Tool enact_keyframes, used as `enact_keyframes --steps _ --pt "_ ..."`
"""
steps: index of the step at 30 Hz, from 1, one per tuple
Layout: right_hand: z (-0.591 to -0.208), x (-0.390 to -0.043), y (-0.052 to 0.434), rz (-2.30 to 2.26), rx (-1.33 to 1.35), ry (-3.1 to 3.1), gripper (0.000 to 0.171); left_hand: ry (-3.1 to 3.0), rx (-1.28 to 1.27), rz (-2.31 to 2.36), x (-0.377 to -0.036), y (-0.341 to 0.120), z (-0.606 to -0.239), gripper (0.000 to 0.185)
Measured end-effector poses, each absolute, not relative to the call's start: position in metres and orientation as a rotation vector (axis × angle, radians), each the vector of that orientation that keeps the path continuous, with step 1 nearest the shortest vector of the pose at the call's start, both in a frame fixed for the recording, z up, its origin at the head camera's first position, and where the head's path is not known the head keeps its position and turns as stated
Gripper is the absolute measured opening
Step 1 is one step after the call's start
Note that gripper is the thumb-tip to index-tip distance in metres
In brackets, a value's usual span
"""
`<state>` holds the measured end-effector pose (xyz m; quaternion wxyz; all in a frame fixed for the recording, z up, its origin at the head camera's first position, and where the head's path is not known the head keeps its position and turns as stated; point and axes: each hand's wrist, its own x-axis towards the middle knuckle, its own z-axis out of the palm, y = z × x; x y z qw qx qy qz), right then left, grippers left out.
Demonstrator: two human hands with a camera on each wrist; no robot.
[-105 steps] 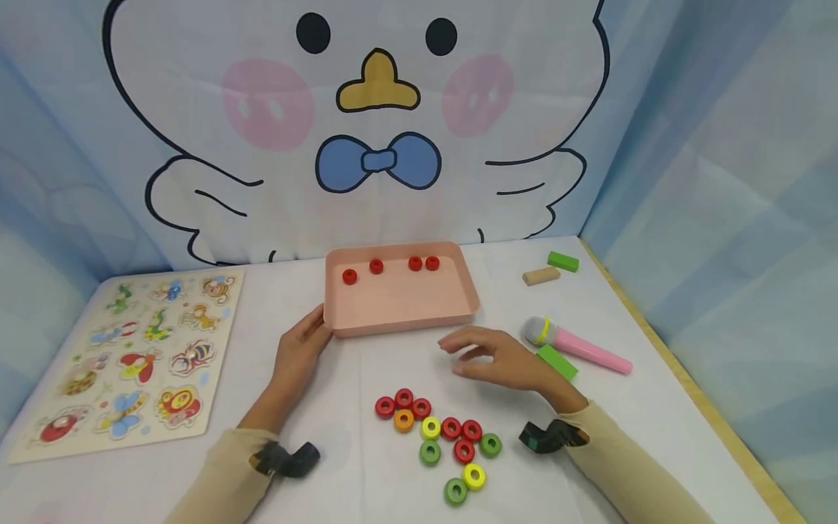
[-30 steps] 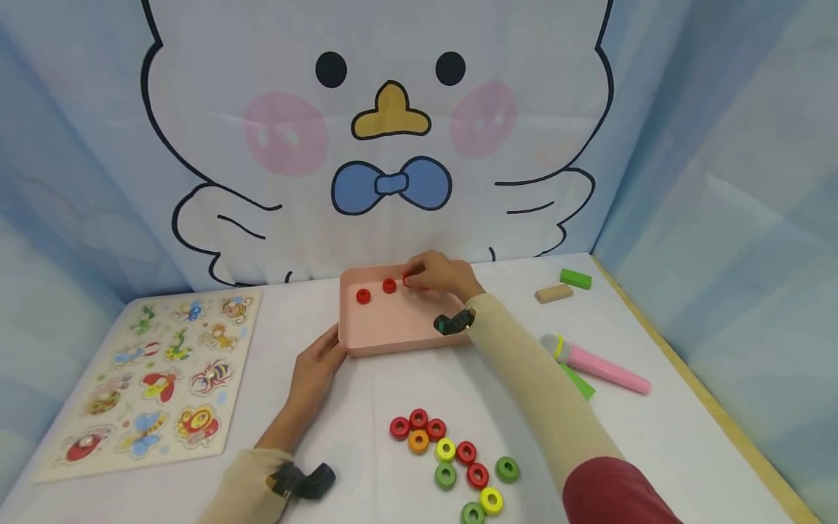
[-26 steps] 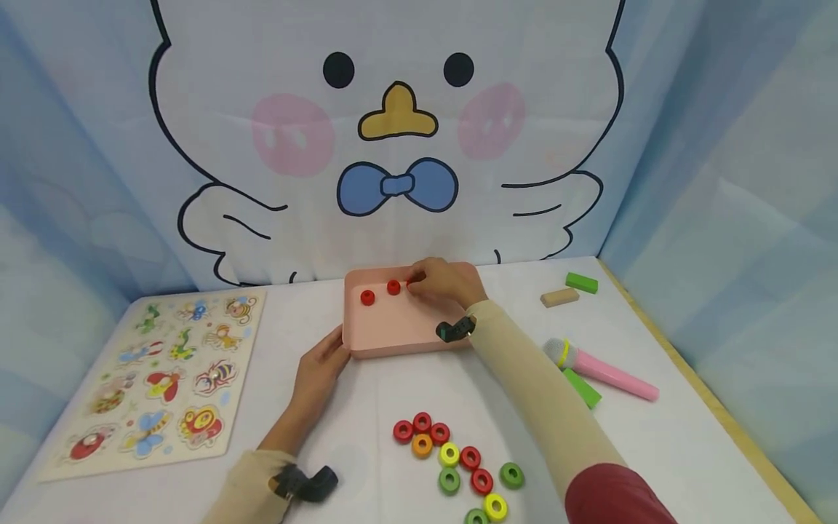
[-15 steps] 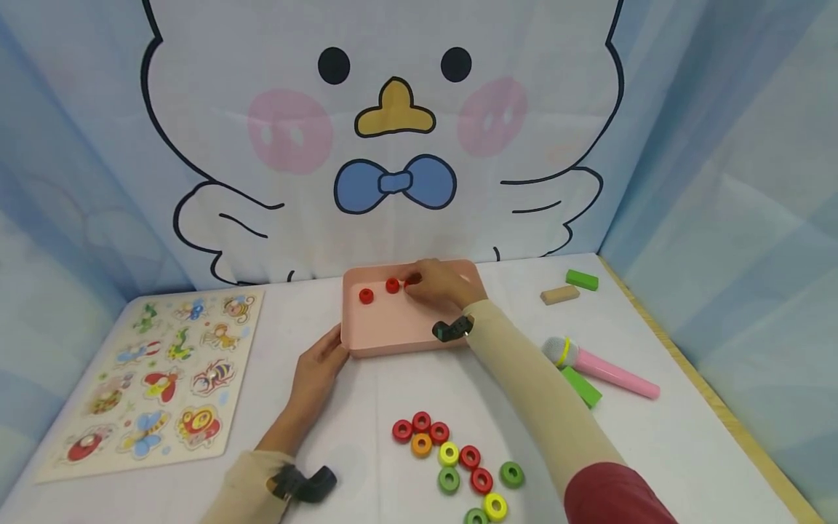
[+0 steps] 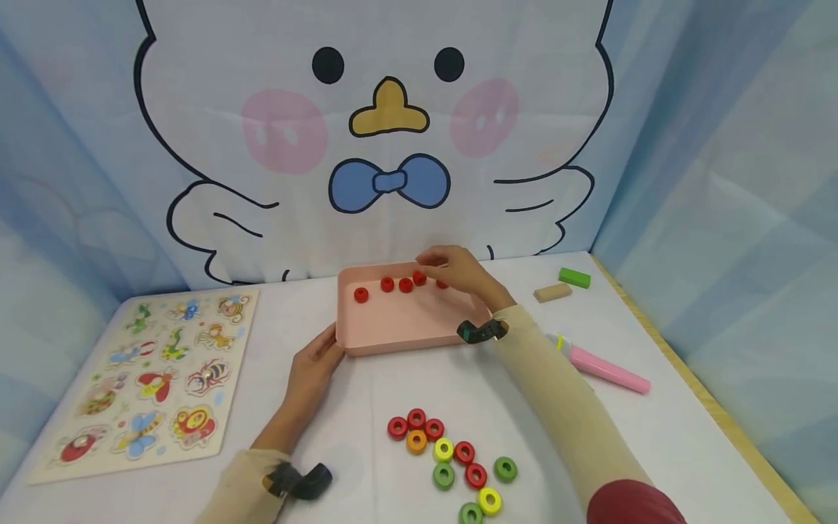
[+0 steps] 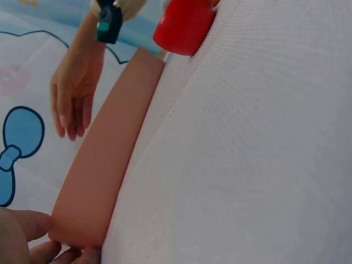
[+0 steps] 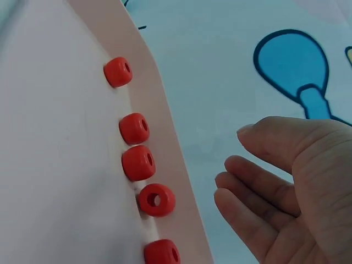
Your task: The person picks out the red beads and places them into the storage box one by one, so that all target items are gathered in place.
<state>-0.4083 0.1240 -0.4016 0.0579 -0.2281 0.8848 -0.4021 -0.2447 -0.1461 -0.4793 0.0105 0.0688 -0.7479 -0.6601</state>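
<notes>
Pink tray [image 5: 393, 331]: shallow, rectangular, matte salmon-pink, rounded corners, low walls; stands at the middle of the white table [image 5: 366, 386], towards the far side. Five red beads [image 5: 406, 284], squat with a centre hole, lie in a row along its far wall. Left hand [image 5: 313, 364]: fingers relaxed, resting against the tray's near-left corner. Right hand [image 5: 458, 273]: over the tray's far-right part, just beside the beads, fingers loosely open, holding nothing.
</notes>
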Motion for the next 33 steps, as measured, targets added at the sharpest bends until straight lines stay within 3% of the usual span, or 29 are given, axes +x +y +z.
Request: enact_keyframes --steps 13,21,33 --pt "-0.416 -0.312 0.172 -1.359 -0.912 2.473 0.028 -2.328 0.193 -2.068 -0.245 -0.143 -0.479 0.055" --pt "-0.441 -0.257 0.178 -1.236 -1.101 2.22 0.029 -2.337 0.191 -2.051 -0.247 -0.146 -0.478 0.055" --pt "-0.463 -0.225 0.166 -1.174 -1.203 2.086 0.028 -2.341 0.212 -2.063 -0.245 -0.147 -0.477 0.057"
